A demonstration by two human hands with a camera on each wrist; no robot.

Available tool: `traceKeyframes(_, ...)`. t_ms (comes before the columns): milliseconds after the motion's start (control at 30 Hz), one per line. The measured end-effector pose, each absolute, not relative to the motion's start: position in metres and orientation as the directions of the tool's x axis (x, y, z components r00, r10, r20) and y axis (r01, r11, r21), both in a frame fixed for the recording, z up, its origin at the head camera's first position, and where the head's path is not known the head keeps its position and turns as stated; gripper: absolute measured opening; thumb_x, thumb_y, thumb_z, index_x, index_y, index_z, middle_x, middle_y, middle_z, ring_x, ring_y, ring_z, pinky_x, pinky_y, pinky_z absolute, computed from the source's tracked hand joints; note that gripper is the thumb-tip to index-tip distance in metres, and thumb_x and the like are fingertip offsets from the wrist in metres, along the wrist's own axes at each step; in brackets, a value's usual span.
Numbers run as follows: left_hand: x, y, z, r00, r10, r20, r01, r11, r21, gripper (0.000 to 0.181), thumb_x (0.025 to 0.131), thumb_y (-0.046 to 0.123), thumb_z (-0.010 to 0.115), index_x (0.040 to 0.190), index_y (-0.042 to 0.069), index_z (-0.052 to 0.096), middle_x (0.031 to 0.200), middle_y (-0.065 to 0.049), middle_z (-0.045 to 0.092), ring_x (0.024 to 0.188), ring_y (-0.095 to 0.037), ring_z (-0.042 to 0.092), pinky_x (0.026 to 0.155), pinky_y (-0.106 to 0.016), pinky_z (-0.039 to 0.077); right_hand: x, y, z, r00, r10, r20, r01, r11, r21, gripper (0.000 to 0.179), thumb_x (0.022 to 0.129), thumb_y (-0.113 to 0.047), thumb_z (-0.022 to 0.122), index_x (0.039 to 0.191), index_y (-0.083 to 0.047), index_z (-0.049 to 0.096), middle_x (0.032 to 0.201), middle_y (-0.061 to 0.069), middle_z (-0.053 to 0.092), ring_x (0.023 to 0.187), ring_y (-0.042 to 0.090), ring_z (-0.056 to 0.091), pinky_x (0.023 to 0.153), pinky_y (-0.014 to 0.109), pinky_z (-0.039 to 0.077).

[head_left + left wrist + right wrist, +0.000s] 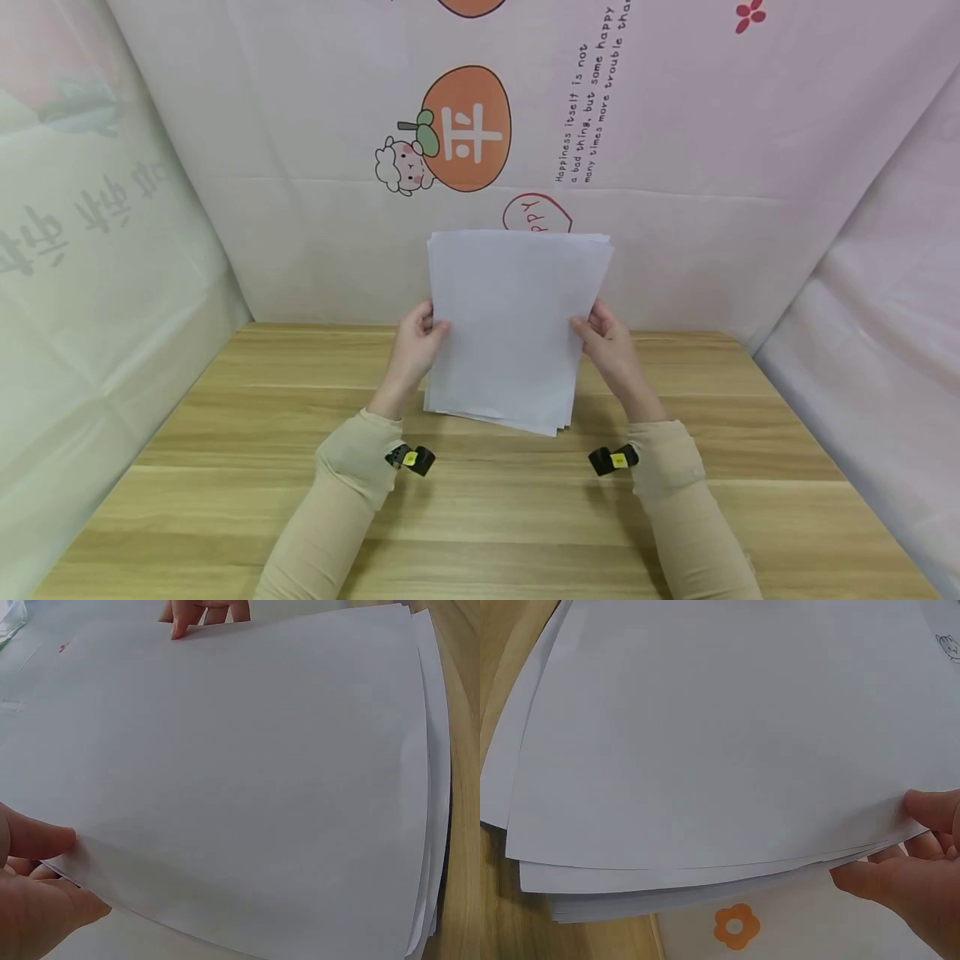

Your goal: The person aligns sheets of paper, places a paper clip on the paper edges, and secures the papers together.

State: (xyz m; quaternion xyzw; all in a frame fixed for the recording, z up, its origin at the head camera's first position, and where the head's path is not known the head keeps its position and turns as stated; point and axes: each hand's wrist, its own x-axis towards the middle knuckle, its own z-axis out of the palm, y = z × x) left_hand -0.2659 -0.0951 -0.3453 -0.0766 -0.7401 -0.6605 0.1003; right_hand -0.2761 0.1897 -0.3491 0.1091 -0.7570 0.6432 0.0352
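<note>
A stack of white paper sheets (517, 325) is held up above the table, its edges slightly uneven. My left hand (420, 337) pinches its left edge, thumb on the front face and fingers behind. On the opposite edge my right hand (609, 342) grips in the same way. The left wrist view shows the left thumb (37, 838) pressing on the top sheet. Uneven layers of the paper stack (667, 879) fan out at the bottom corner in the right wrist view, with the right hand (922, 862) at the side. The fingers behind the sheets are partly hidden.
Below lies a wood-grain table (480, 508). A printed cloth (315, 233) with an orange fruit drawing hangs behind it, and pale cloth covers both sides. A black wrist camera (412, 458) sits on the left sleeve, another camera (611, 460) on the right.
</note>
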Motion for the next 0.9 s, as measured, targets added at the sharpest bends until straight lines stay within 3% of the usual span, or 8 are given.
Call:
traceKeyframes(133,-0.2664,-0.0947,-0.3461,-0.961,-0.01,0.276,0.273,0.112,0.956,0.039,0.092,-0.003,0.051,0.131,-0.004,0.049,0.123,-0.023,0.059,0.115,-0.03,0.058,0.099,-0.041,0.045,-0.2763,0.1893,-0.3483,-0.968,-0.11,0.224,-0.238,0.135,-0.962,0.051,0.1,-0.019,0.048,0.146,-0.007,0.032,0.141,0.018,0.046,0.103,0.002,0.056,0.079,0.018,0.047)
traceKeyframes(333,-0.267,-0.0935,-0.3466,-0.958,-0.016,0.285,0.282,0.109,0.953,0.037,0.093,-0.003,0.051,0.13,-0.004,0.05,0.12,-0.022,0.061,0.113,-0.029,0.058,0.097,-0.042,0.046,-0.2748,0.1885,-0.3458,-0.957,-0.114,0.266,-0.279,0.126,-0.952,0.051,0.1,-0.02,0.046,0.145,-0.003,0.031,0.143,0.018,0.044,0.116,0.006,0.052,0.091,0.013,0.044)
traceKeyframes(633,-0.2642,-0.0901,-0.3422,-0.949,-0.023,0.316,0.313,0.078,0.946,0.038,0.092,-0.006,0.048,0.129,-0.006,0.05,0.123,-0.024,0.059,0.115,-0.03,0.057,0.098,-0.041,0.046,-0.2748,0.1881,-0.3476,-0.933,-0.093,0.348,-0.355,0.073,-0.932,0.048,0.099,-0.018,0.048,0.142,0.0,0.035,0.131,0.01,0.052,0.11,0.003,0.054,0.09,0.013,0.045)
traceKeyframes(900,-0.2622,-0.089,-0.3415,-0.942,-0.025,0.336,0.334,0.066,0.94,0.036,0.092,-0.008,0.047,0.128,-0.008,0.048,0.123,-0.025,0.057,0.114,-0.03,0.056,0.098,-0.042,0.045,-0.2753,0.1878,-0.3479,-0.906,-0.094,0.413,-0.418,0.043,-0.908,0.044,0.099,-0.018,0.05,0.139,-0.002,0.04,0.136,0.015,0.051,0.12,0.009,0.052,0.095,0.016,0.044)
